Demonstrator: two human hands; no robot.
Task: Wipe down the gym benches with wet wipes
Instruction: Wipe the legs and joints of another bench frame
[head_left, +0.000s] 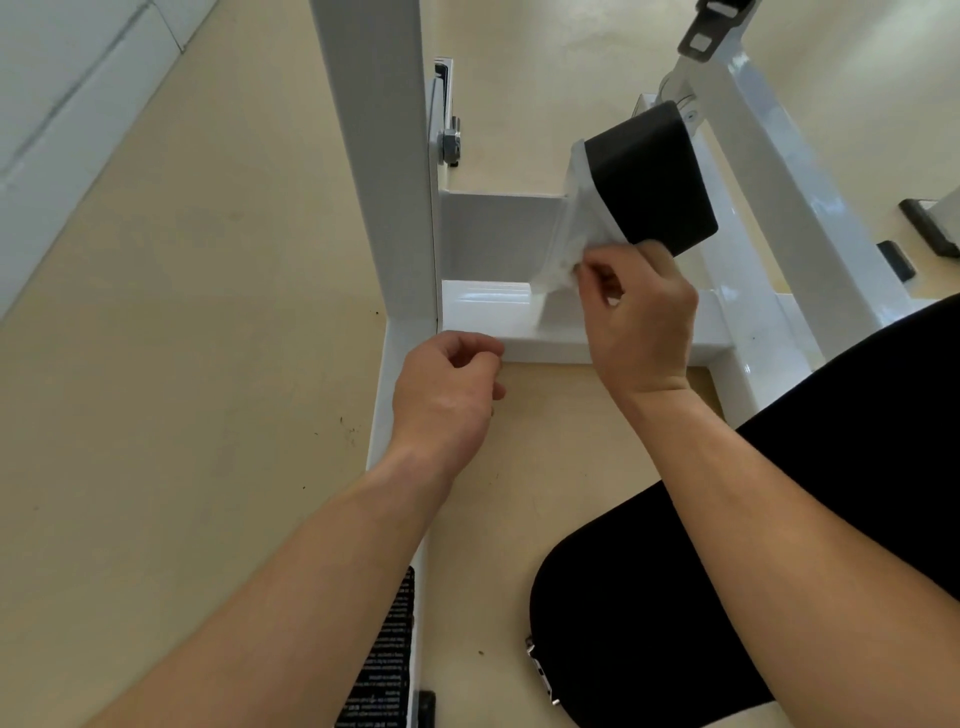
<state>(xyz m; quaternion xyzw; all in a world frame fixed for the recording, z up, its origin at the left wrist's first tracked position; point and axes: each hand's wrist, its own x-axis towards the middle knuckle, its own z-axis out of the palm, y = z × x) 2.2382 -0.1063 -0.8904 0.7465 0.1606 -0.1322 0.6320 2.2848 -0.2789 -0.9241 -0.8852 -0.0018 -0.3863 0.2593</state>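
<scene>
One wipe: your right hand (640, 317) pinches the thin white wet wipe (570, 234) against the black padded block (649, 182) to scrub its edge; left hand (447, 387) loose, empty.

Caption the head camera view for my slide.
Right hand holds a wet wipe against a black pad; left hand hovers empty.

I see a pale cream floor (156, 415) filling most of my view, smooth with a soft sheen, flecked by a few dark specks (347, 425). At upper left a white panelled wall (67, 104) meets it along a slanting line.
</scene>
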